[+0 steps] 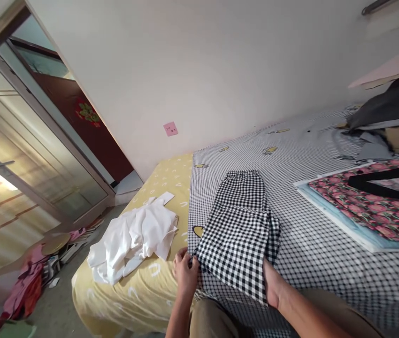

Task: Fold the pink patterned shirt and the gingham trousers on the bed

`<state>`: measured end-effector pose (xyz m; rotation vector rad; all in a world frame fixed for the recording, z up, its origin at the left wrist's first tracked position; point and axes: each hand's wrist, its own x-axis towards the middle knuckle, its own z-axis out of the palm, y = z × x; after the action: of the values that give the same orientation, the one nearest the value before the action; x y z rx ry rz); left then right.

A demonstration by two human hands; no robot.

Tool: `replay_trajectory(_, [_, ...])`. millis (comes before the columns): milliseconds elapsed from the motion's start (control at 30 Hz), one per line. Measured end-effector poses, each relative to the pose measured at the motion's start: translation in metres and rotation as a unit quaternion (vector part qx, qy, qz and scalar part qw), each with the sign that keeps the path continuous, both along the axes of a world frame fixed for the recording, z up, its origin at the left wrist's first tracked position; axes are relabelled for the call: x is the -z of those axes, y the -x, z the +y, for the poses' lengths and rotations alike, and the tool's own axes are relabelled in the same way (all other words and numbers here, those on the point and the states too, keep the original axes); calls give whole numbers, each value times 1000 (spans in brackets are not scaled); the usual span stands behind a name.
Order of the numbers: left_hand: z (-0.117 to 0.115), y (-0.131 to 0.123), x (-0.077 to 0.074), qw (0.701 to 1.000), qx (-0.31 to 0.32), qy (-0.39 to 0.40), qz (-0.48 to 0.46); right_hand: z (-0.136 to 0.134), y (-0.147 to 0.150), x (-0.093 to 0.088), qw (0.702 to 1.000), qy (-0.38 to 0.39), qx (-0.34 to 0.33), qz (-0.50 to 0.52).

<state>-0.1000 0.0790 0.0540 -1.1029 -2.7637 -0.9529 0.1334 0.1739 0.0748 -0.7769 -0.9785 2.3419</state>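
Black-and-white checked pants (238,230) lie folded on the bed in front of me, their gathered waistband end pointing away. My left hand (185,267) is closed on the near left corner of the cloth, fingers pinched together. At the near right corner, my right hand (273,284) grips the edge, with its fingers hidden behind the fabric. Part of a second layer sticks out along the right side of the pants. Left of them, a crumpled white garment (134,237) rests on the yellow sheet (150,274).
To the right lies a flat stack with a red floral garment (372,202) on top. Behind it is a pile of dark clothes (393,105). The bed's left edge drops to a floor (62,291) with scattered items. A glass-paned door (44,141) stands at far left.
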Motion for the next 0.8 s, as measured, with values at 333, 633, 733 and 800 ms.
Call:
replay_trajectory(333, [-1,12,11,999,27,-33,13,-1,-28,13,980,159,-79,92])
replay_trajectory(633, [-2,18,24,993,47,-107,23,-9,-26,14,994,104,20,-19])
replay_trajectory(733, [-5,21,23,990,67,-120,18,-10,-26,9,995,88,14,-36])
replay_trajectory(800, [-6,22,23,990,70,-120,14,-10,-27,6,994,90,23,-62])
